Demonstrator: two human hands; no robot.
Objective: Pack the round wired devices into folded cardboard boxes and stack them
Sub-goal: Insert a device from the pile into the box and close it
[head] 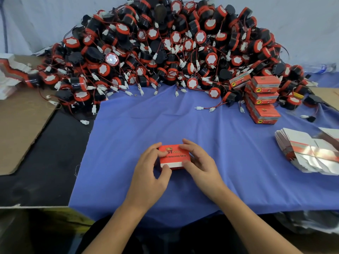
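Note:
A red cardboard box [174,156] with gold lettering sits on the blue cloth [201,129] near the front middle. My left hand [152,169] grips its left end, thumb at the near edge and fingers curled over the top. My right hand [198,162] holds its right end in the same way. Whatever is inside the box is hidden. A large heap of round black-and-red wired devices [165,52] fills the back of the table. A stack of packed red boxes [262,98] stands at the right of the heap.
Flat unfolded box blanks [308,153] lie fanned at the right edge. More flat blanks [9,74] are piled at the far left. A brown cardboard sheet [22,125] covers the left side over a black surface. Loose white connectors [203,108] trail onto the cloth.

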